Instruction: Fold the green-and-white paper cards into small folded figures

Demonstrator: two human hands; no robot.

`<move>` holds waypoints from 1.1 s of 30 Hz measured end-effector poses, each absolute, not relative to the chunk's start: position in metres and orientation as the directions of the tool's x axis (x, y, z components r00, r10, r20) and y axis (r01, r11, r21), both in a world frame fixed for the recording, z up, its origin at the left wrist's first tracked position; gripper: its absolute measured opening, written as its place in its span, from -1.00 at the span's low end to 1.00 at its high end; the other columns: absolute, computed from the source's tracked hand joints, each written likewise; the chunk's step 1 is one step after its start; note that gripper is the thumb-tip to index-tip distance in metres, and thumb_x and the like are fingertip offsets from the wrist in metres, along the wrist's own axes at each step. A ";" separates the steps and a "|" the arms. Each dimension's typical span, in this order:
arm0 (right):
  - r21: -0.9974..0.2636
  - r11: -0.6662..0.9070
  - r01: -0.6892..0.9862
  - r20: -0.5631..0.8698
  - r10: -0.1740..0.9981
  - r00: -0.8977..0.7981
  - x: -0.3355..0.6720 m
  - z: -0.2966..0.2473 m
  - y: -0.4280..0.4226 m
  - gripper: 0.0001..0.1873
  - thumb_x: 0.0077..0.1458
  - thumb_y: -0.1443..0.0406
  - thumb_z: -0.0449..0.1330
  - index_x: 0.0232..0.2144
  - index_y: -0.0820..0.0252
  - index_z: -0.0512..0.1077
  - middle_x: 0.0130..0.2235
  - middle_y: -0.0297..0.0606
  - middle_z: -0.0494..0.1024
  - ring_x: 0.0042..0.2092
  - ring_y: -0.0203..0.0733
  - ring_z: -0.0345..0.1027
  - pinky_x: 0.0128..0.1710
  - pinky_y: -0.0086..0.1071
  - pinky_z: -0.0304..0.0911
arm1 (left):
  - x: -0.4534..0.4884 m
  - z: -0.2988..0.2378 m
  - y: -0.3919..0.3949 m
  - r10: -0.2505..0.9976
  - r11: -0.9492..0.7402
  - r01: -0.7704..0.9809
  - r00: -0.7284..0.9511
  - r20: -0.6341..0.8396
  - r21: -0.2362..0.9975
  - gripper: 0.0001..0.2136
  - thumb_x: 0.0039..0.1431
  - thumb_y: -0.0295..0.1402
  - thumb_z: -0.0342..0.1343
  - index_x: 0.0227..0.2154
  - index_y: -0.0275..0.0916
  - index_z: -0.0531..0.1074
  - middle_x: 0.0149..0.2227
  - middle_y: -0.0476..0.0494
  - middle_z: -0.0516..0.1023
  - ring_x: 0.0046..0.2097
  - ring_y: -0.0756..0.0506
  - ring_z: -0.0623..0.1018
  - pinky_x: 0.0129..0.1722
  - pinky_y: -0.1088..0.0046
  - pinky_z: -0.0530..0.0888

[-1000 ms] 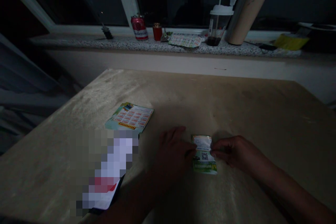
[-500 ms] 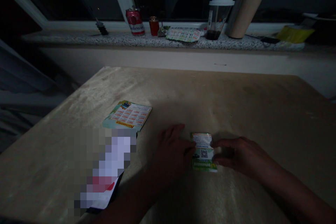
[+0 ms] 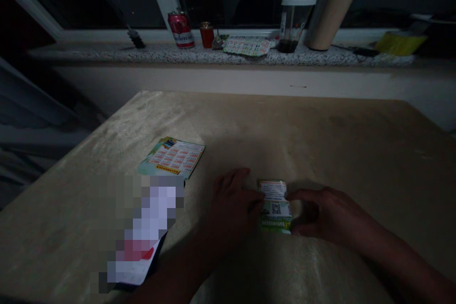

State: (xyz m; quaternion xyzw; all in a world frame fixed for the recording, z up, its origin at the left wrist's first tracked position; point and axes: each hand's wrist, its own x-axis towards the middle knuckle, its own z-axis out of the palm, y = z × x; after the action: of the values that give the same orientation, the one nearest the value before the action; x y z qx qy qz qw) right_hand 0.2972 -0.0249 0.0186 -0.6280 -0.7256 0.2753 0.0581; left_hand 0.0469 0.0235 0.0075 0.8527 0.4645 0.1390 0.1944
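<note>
A small folded scratch ticket (image 3: 275, 208), printed in white and green with a QR code, lies on the table between my hands. At its left edge, my left hand (image 3: 233, 204) holds it with the thumb side, the other fingers stretched forward over the table. My right hand (image 3: 329, 211) grips the right edge, index fingertip near the upper part and thumb near the lower corner, with a gap between them. A crease runs across the paper, and its lower part looks slightly raised. Further left lies a stack of similar printed tickets (image 3: 174, 156).
A phone (image 3: 133, 273), its screen mostly pixelated, lies left of my left forearm. On the windowsill (image 3: 153, 53) behind the table (image 3: 285, 128) stand a red can (image 3: 181, 31), a red lighter-like item (image 3: 206, 35), a lidded cup (image 3: 290, 23) and a cardboard tube (image 3: 337, 9).
My right thumb has slid down toward the ticket's lower right corner, widening the gap to the index finger. My left hand keeps its place at the left edge. The view has shifted slightly.
</note>
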 end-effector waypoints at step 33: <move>-0.510 -0.010 0.860 -0.343 0.919 -0.193 0.296 0.018 0.020 -0.77 -0.09 0.16 0.43 -0.43 0.13 0.51 -0.43 -0.37 0.60 -0.37 -0.19 0.49 -0.39 -0.39 0.20 | 0.068 0.007 0.001 0.449 -0.891 0.435 0.886 0.114 0.126 -0.77 0.39 -0.47 0.02 0.04 -0.30 0.44 -0.12 -0.23 0.52 -0.12 -0.21 0.53 -0.22 0.27 0.56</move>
State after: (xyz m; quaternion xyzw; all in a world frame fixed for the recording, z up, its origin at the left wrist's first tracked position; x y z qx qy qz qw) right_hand 0.2960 0.0202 0.0182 -0.6337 -0.7020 0.3218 0.0464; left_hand 0.0684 0.0011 0.0075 0.9699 0.2280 0.0703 0.0486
